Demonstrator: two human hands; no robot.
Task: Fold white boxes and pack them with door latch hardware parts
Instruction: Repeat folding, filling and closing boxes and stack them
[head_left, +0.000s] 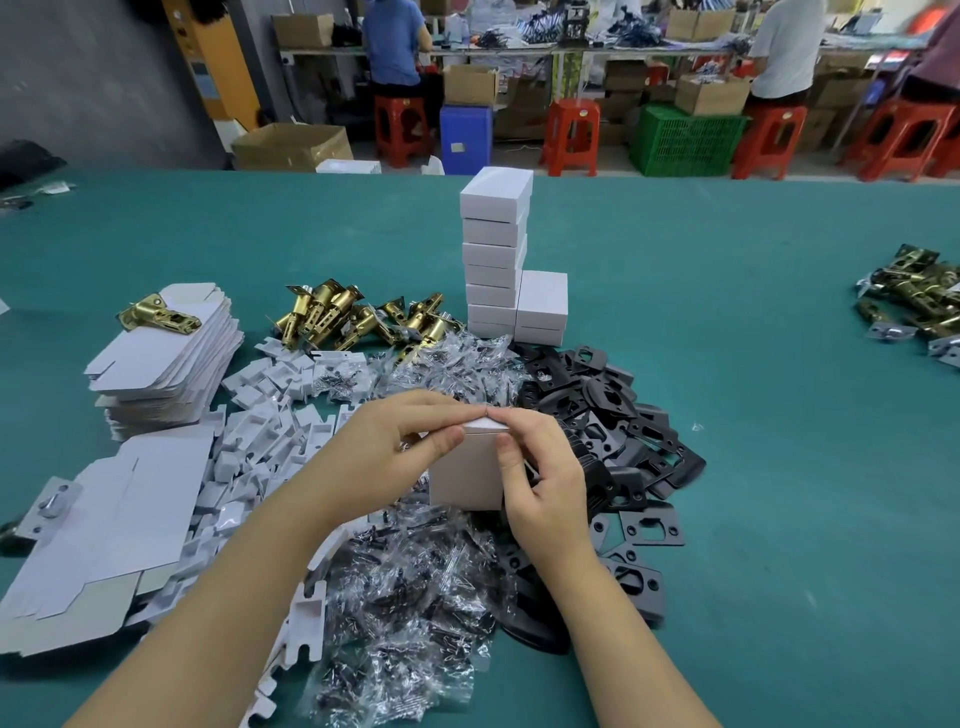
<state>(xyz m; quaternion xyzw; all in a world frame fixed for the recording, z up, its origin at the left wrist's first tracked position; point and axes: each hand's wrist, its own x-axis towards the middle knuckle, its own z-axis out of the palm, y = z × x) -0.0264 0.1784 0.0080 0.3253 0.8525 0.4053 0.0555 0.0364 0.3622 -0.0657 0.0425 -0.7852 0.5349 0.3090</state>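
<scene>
Both hands are on one small white box (467, 475), held up on end over the pile in the middle of the desk (727, 312), toward the near edge. The left hand (410, 447) has thumb and fingers pinched on the top flap from its side, and the right hand (540, 467) is curled round the opposite side with its fingertips meeting the left's at that same top edge. So neither is loose; both are gripping the box.

Looks to me like the closing step: getting the top flap tucked in. I can't see whether anything is already inside, so can't say if it's packed.

How I'd do it well: keep the box walls square with the lower fingers while the thumbs press the flap down, otherwise the body skews and the tab won't seat. Start the tab at one corner and slide along rather than pushing the whole edge at once. Don't squeeze the sides hard; thin card will probably dent.

Once shut it'd go on the stack of finished boxes (496, 254) further back toward the far edge. Flat unfolded boxes (166, 358) sit toward the left edge, brass latches (358, 317) behind, screw bags (405, 597) and black plates (613, 415) right under the hands.
</scene>
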